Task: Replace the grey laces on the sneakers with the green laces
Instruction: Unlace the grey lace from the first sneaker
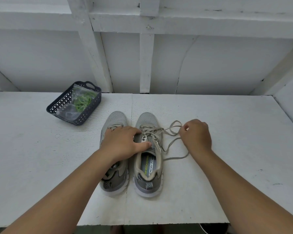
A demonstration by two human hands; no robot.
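Two grey sneakers stand side by side with their toes pointing away from me. My left hand [123, 142] rests across the left sneaker [116, 179], its fingers and thumb reaching onto the tongue of the right sneaker [148, 168]. The grey lace [172, 142] of the right sneaker is undone and trails in loops to the right. My right hand [196, 134] pinches that lace beside the shoe. The green laces [82, 100] lie in a clear plastic bag inside a dark basket [62, 103] at the back left.
The white table [227, 157] has open surface on both sides of the shoes. Its front edge runs just below the heels. A white panelled wall [210, 65] closes the back, and a side wall stands at the far right.
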